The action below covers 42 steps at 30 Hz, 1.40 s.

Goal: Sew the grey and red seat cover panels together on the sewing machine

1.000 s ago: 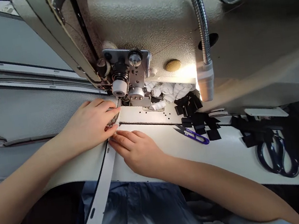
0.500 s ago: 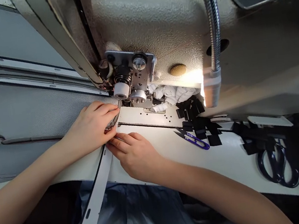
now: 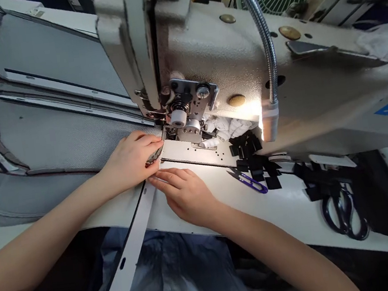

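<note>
My left hand (image 3: 132,159) lies on the edge of a grey mesh fabric panel (image 3: 63,127), just in front of the sewing machine head (image 3: 185,111). Its thumb and fingers are closed on that edge. Close by on the right, my right hand (image 3: 188,194) pinches the top end of a long white strip (image 3: 133,253) with slots and a dark border. The strip runs down over my lap. The fingertips of both hands nearly meet where strip and panel come together. The needle area is mostly hidden behind the machine's parts.
Purple thread snips (image 3: 251,182) lie right of my right hand, beside black fabric pieces (image 3: 250,154). Dark-handled scissors (image 3: 346,216) rest farther right. Crumpled white tape (image 3: 229,126) sits under the machine arm. A lamp (image 3: 269,119) hangs on a flexible metal neck.
The view has tilted up and shifted left, so a fan and more of the machine show. Both hands keep their hold on panel and strip, in almost the same place at the machine.
</note>
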Each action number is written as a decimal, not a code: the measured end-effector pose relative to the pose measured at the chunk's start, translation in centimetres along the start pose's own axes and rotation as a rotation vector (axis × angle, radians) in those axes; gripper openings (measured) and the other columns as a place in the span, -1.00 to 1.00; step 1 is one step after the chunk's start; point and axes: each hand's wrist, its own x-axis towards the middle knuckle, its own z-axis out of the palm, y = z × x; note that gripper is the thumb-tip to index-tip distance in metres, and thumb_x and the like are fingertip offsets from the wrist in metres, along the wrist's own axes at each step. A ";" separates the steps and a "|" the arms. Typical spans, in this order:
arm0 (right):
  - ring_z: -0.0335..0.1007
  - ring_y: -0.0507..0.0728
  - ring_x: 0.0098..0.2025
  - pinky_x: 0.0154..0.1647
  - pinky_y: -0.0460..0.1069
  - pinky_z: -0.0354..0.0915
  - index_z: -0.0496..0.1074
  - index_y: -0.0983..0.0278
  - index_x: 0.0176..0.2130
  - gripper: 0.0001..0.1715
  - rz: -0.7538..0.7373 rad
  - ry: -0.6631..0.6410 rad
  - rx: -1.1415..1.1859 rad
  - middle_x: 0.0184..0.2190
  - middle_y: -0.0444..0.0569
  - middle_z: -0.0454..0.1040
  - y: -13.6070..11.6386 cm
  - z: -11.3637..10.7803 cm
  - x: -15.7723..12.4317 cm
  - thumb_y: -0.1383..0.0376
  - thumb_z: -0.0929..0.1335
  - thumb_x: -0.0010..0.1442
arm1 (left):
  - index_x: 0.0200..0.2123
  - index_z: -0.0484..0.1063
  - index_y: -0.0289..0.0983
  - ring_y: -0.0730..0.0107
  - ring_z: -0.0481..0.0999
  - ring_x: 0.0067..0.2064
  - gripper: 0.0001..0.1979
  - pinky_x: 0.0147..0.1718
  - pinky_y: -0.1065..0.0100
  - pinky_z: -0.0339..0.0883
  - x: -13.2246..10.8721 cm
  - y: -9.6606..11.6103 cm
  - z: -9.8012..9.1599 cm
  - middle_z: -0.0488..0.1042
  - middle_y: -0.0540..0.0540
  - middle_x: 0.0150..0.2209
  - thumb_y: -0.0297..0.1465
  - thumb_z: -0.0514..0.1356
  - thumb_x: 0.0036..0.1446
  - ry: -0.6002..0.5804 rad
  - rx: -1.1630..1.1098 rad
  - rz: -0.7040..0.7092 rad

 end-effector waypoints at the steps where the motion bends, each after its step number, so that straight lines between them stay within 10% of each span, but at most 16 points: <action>1: 0.32 0.19 0.14 0.04 0.10 0.30 0.35 0.31 0.19 -0.47 0.033 0.028 -0.025 0.13 0.09 0.47 0.0 -0.7 -0.4 0.48 0.21 0.27 | 0.11 0.47 -0.24 0.03 0.38 0.10 -0.56 0.02 0.04 0.38 -0.4 -0.2 -0.1 0.49 -0.14 0.11 -0.38 0.12 0.16 0.001 -0.010 -0.003; 9: 0.34 0.26 -0.15 -0.16 0.11 0.23 0.45 0.33 -0.06 -0.74 0.571 0.185 -0.627 -0.16 0.13 0.48 2.3 -6.3 -9.1 0.24 0.27 0.37 | 0.12 0.46 -0.18 0.09 0.38 0.09 -0.58 0.00 0.08 0.34 -6.8 -3.5 -0.3 0.50 -0.09 0.13 -0.39 0.13 0.18 0.017 -0.030 0.002; 15: 0.36 0.20 -0.20 -0.18 0.06 0.22 0.45 0.35 0.01 -0.71 0.438 0.128 -0.718 -0.22 0.08 0.50 4.1 -6.2 -11.3 0.26 0.26 0.42 | 0.11 0.43 -0.26 0.11 0.39 0.09 -0.63 -0.10 0.14 0.28 -7.5 -3.0 -2.4 0.48 -0.15 0.14 -0.35 0.16 0.25 -0.023 0.108 0.068; 23: 0.41 0.12 -0.30 -0.25 -0.03 0.26 0.41 0.25 -0.25 -0.68 0.470 0.223 -0.428 -0.30 0.02 0.49 2.8 -5.6 -5.0 0.29 0.15 0.46 | -0.17 0.49 -0.33 0.12 0.43 -0.05 -0.80 -0.14 0.16 0.19 -2.9 0.1 -2.1 0.52 -0.19 -0.11 -0.30 0.20 0.27 -0.036 0.183 0.261; 32: 0.48 0.21 -0.21 -0.22 0.01 0.22 0.44 0.28 -0.03 -0.63 0.728 -0.149 -0.515 -0.25 0.08 0.56 4.1 -2.2 7.3 0.17 0.15 0.45 | 0.05 0.41 -0.25 0.15 0.38 0.10 -0.64 0.00 0.20 0.14 -1.5 -2.5 1.1 0.47 -0.16 0.08 -0.24 0.26 0.23 0.103 0.014 0.396; 42: 0.44 0.35 -0.11 -0.07 0.19 0.24 0.51 0.27 -0.13 -0.55 0.697 -0.128 -0.638 -0.20 0.19 0.55 6.5 -1.5 6.6 0.24 0.11 0.42 | 0.03 0.38 -0.25 0.16 0.37 0.11 -0.66 0.02 0.18 0.11 -1.4 -2.5 1.2 0.47 -0.16 0.07 -0.25 0.26 0.24 0.097 -0.036 0.387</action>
